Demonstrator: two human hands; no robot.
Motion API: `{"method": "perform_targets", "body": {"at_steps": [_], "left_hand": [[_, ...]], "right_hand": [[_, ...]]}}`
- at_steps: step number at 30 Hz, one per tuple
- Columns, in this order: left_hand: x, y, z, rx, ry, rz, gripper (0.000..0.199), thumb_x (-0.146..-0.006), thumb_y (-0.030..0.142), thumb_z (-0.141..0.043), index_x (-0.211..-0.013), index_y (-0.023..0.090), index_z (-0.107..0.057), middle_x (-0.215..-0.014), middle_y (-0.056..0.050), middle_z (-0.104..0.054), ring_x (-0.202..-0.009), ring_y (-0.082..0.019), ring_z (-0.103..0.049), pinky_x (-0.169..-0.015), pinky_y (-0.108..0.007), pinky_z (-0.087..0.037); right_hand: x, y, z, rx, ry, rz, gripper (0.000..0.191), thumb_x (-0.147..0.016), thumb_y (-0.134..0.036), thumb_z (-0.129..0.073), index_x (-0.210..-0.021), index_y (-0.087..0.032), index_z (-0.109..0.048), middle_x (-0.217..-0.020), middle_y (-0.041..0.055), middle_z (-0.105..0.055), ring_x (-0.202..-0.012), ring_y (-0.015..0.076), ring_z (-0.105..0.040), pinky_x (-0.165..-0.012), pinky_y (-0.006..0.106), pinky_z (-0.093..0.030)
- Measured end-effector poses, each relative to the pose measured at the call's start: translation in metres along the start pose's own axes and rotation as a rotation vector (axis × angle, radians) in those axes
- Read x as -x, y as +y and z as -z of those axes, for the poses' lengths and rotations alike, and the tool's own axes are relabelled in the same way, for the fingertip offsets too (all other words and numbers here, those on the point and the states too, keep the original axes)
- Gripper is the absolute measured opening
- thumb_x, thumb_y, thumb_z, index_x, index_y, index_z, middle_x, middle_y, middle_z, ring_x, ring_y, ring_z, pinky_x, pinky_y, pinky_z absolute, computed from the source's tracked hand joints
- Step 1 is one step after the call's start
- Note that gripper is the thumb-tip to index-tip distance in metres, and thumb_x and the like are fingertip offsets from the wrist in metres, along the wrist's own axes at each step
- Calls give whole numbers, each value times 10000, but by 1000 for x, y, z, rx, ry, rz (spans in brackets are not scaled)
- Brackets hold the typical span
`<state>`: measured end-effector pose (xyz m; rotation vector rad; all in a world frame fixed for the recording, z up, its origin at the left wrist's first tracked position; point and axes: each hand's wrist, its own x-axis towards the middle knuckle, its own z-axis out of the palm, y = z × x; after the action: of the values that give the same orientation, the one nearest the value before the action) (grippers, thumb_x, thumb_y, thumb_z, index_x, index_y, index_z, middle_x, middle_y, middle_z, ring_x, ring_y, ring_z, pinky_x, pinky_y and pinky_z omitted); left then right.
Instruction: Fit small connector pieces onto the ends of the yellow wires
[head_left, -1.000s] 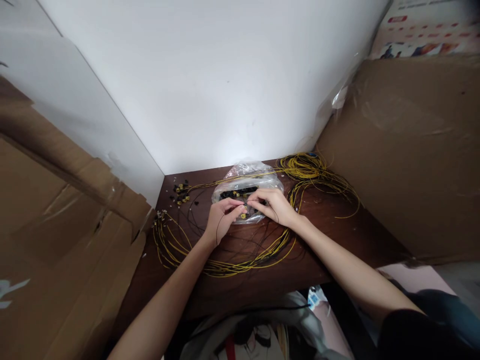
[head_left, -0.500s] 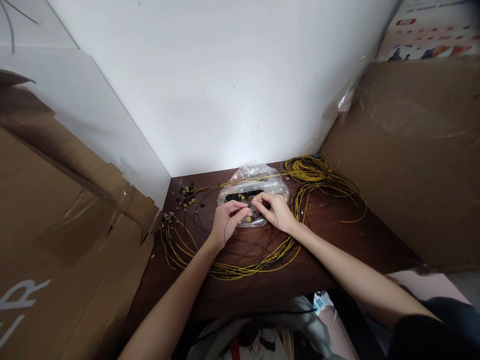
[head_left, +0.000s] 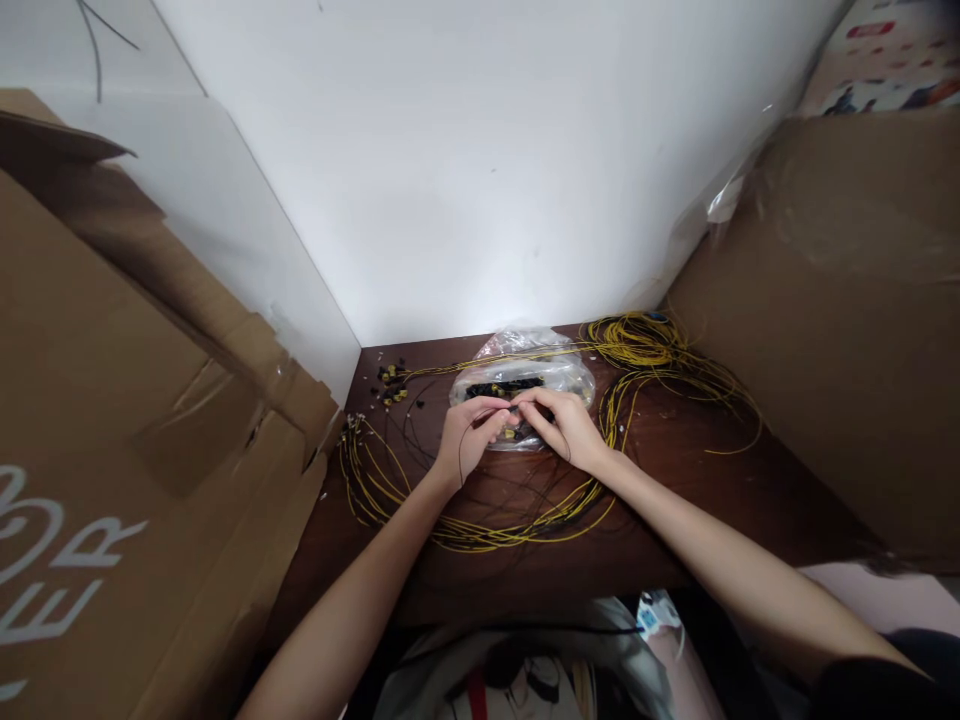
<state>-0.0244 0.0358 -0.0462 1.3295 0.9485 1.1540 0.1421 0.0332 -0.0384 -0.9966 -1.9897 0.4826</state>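
My left hand (head_left: 471, 432) and my right hand (head_left: 564, 420) meet fingertip to fingertip over a clear plastic bag (head_left: 577, 378). Both are closed in a pinch on a thin black wire (head_left: 460, 462), which loops down beside my left wrist and past my right palm. Whatever small dark piece lies between the fingertips is mostly hidden. Inside the bag, black and yellow connectors (head_left: 480, 390) show behind the fingers. Below the hands, a bundle of yellow and black wires (head_left: 487, 540) curves across the brown tabletop (head_left: 675, 500).
A coil of yellow wires (head_left: 630, 340) lies at the back right. Small black and yellow connectors (head_left: 394, 376) sit at the back left, near white scraps. Cardboard boxes stand left (head_left: 187, 400) and right (head_left: 825, 330); a white wall (head_left: 487, 180) closes the back.
The view has shifted slightly, so the scene sits further right. My fingertips have drawn closer together, and the dark piece between them shows less.
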Motion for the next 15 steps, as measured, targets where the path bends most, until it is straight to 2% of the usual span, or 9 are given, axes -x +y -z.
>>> {"method": "perform_targets", "body": {"at_steps": [6,15], "left_hand": [[1,2,-1,-9,11,9,230,-704,275,-651,-869,115,-661,-730,-67,-698,-544,-96,-538,-504,-213,-404],[0,0,1,-46,0,-1,254,-711,289,-650,-886,107,-675,-733,-69,-701,-522,-91,-513,-505,-217,-407]], "right_hand": [[-1,0,2,38,6,-17,200,-889,-267,-457,-835,-159,-616,-691,19,-619,-618,134,-556,-602,241,-413],[-1,1,-1,72,36,-47,198,-882,-262,-455,-786,-162,-597,-678,16,-613,-601,134,-549,-594,243,-408]]}}
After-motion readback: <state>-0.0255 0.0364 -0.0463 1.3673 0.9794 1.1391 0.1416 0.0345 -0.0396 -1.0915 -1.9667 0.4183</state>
